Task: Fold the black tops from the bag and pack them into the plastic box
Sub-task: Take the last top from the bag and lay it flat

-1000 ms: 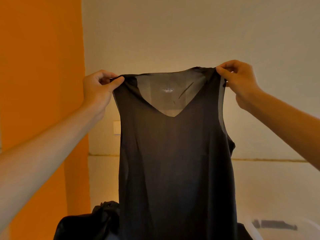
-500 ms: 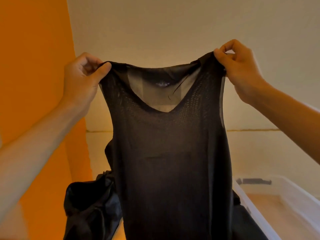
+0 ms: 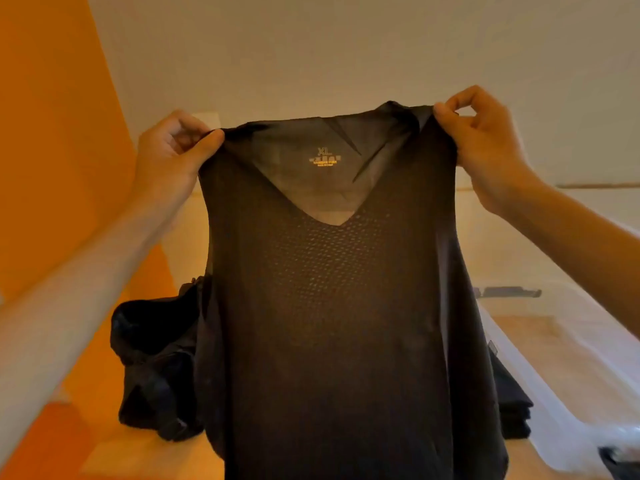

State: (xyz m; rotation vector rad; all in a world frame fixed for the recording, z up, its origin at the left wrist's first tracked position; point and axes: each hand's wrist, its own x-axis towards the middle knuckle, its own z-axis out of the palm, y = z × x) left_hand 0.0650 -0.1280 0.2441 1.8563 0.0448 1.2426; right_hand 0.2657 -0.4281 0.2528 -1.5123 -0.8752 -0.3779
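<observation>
black top [image 3: 329, 306] held up mid-frame, left hand [image 3: 169, 157] and right hand [image 3: 485, 147] fingers each pinching a shoulder strap; thin mesh, looks light, limp, stretchy, so best gripped at shoulders, with plastic box [image 3: 568, 386] near right

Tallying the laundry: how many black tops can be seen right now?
1 for sure: the sheer black V-neck top, held up by both hands. Dark folded fabric at its right edge might be more; the black bag may hide others.
</observation>
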